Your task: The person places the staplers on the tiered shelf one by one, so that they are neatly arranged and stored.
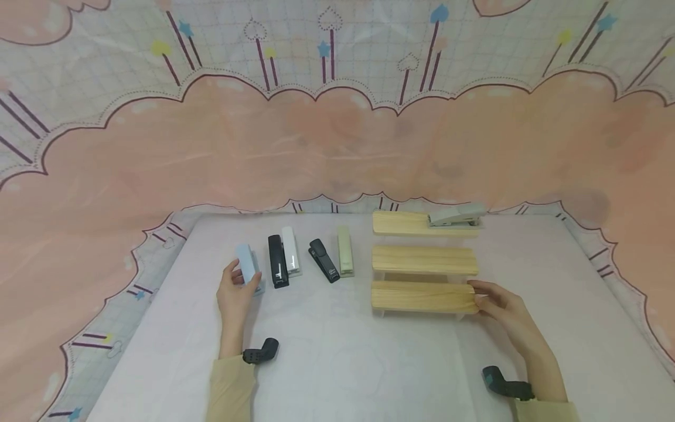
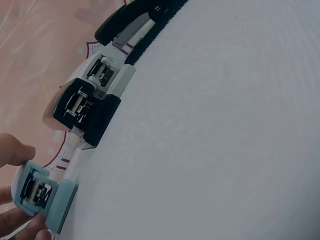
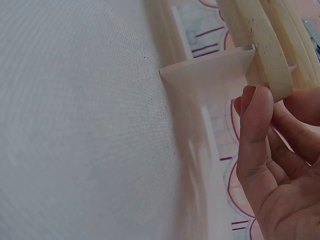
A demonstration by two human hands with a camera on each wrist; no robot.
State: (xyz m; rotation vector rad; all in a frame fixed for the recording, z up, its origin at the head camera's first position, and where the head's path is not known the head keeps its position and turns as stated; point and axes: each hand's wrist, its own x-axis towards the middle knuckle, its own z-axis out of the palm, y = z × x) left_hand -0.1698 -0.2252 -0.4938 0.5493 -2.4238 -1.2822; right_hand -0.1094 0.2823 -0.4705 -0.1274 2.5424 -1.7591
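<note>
Pale-blue oblong stapler (image 1: 247, 264) in left grip (image 1: 235, 291), grained wooden plank (image 1: 422, 296) in right grip (image 1: 506, 309)

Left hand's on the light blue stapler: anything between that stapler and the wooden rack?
Yes: between the light blue stapler and the wooden rack sit, in order, a large black stapler, a white stapler, a small black stapler and a pale green stapler, all on the table.

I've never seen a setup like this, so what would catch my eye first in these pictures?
Probably the peach, cloud-patterned backdrop behind the table. Then the three-tier wooden stand at right, the right hand holding its front tier. At left, the left hand holds a light blue stapler.
</note>
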